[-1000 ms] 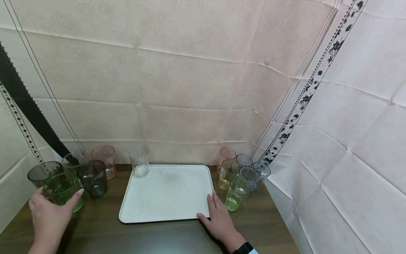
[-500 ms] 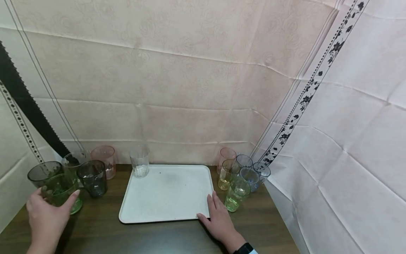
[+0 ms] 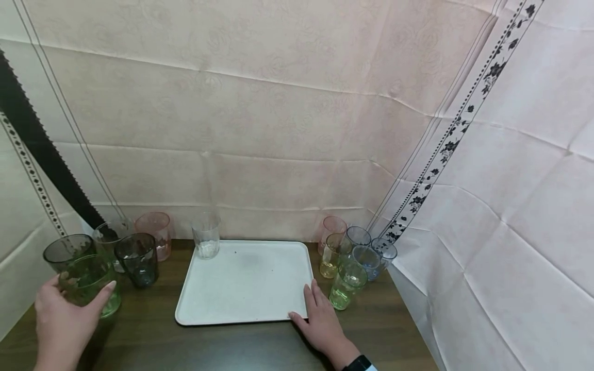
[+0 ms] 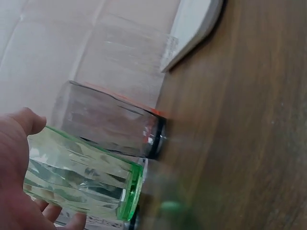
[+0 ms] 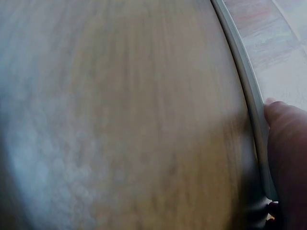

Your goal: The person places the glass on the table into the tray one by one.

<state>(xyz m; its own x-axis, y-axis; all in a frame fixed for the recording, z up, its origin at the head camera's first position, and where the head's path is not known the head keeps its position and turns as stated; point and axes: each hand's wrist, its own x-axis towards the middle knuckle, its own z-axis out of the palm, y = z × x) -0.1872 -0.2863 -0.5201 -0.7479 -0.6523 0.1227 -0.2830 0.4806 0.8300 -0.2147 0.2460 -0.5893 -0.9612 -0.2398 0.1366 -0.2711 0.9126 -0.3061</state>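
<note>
My left hand (image 3: 65, 319) grips a green drinking glass (image 3: 90, 283), thumb on the near side and fingers round the far side. In the left wrist view the green glass (image 4: 81, 175) is tilted, and a green reflection shows on the table apart from its base. A dark grey glass (image 3: 139, 263) stands just right of it, another dark glass (image 3: 58, 252) behind to its left. My right hand (image 3: 320, 319) rests with extended fingers on the right edge of a white tray (image 3: 246, 288). In the right wrist view the thumb (image 5: 283, 117) lies over the tray rim (image 5: 244, 86).
A clear glass (image 3: 207, 242) stands at the tray's back left corner. Behind the dark glasses are a clear glass (image 3: 109, 234) and a pink glass (image 3: 158, 234). Right of the tray several coloured glasses cluster, a light green glass (image 3: 345, 288) foremost. Cloth (image 3: 278, 129) hangs behind.
My left hand and the green glass have shifted slightly toward me, the hand also a little leftward. The right hand stays on the tray, and the other glasses keep their places.
</note>
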